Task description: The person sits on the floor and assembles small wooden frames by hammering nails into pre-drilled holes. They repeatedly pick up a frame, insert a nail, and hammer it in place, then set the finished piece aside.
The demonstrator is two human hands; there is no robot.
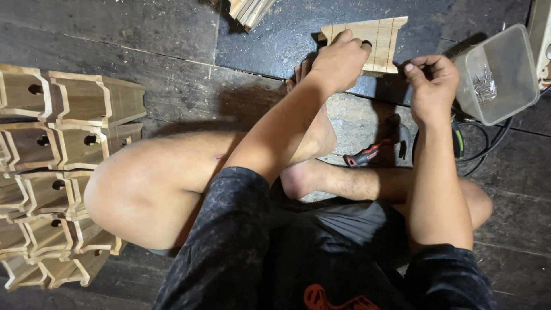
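I sit on a dark plank floor with my legs folded. My left hand (340, 60) grips a flat pale wooden board (383, 35) with pencil lines across it, holding it down on the floor. My right hand (431, 86) hovers at the board's right lower edge, fingers pinched together; what it pinches is too small to make out. A hammer (379, 148) with a red and black handle lies on the floor between my forearms, behind my foot.
A clear plastic tub (499, 74) with several small nails stands to the right. Stacked wooden box frames (63, 166) with round holes fill the left side. Loose wooden slats (249, 10) lie at the top. A black cable (482, 150) loops at right.
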